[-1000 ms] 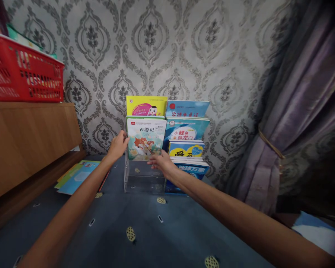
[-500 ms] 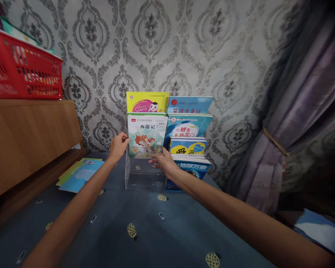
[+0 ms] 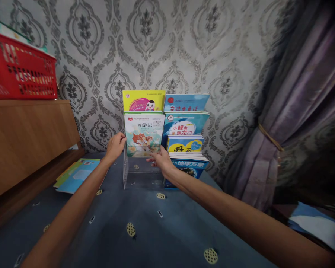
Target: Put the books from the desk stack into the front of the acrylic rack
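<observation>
A picture book with a white and pale green cover (image 3: 143,136) stands upright on the left side of a clear acrylic book rack (image 3: 125,175). At its left edge, my left hand (image 3: 116,144) has its fingers closed on the book. My right hand (image 3: 162,160) grips the lower right corner, thumb at the edge and fingers in front of the cover. Behind stands a yellow book (image 3: 144,97) with a green edge between. To the right, the rack bears a light blue book (image 3: 187,101), a teal book (image 3: 191,123), a yellow-and-blue book (image 3: 184,145) and a dark blue book (image 3: 188,167).
Several books, a blue one (image 3: 82,175) on top, lie on the dark blue patterned cloth (image 3: 108,230) at left. A wooden cabinet (image 3: 30,137) carries a red plastic basket (image 3: 25,70). Patterned wallpaper rises behind. A tied curtain (image 3: 265,149) hangs at right.
The view has shifted slightly, moving the scene a little left. Both hands stay at the edges of the white and pale green picture book, which keeps its place in the rack.
</observation>
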Action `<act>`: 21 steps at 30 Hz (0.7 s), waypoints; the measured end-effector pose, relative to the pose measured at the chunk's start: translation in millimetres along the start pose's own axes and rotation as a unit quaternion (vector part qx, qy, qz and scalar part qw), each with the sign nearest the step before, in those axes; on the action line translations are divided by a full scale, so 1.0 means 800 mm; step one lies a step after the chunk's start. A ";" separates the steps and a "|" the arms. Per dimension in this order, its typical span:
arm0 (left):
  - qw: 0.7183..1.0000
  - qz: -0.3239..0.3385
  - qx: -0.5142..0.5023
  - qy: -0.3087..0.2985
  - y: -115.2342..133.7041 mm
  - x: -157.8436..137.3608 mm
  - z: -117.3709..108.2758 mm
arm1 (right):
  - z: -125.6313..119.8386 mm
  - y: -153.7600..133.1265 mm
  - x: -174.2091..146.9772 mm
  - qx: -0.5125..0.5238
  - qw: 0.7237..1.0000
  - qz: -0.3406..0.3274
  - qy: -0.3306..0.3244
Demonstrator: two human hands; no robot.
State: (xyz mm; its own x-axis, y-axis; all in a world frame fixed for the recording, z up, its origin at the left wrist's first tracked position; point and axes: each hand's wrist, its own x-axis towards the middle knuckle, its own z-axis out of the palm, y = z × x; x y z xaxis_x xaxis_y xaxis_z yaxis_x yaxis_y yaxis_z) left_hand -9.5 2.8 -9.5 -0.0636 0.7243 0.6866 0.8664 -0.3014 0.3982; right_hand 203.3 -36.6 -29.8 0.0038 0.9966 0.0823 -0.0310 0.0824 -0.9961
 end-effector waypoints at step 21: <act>0.999 0.014 -0.041 -0.014 0.007 0.003 -0.009 | -0.007 0.001 0.002 0.004 1.000 -0.010 0.010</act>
State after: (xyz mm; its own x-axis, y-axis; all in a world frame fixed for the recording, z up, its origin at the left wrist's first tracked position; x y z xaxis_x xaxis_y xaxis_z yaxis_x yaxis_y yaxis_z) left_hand -8.4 -1.4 -1.4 -0.0240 0.7318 0.6811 0.8236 -0.3716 0.4284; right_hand 208.8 -34.7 -30.8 0.0252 0.9945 0.1014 -0.0395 0.1023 -0.9940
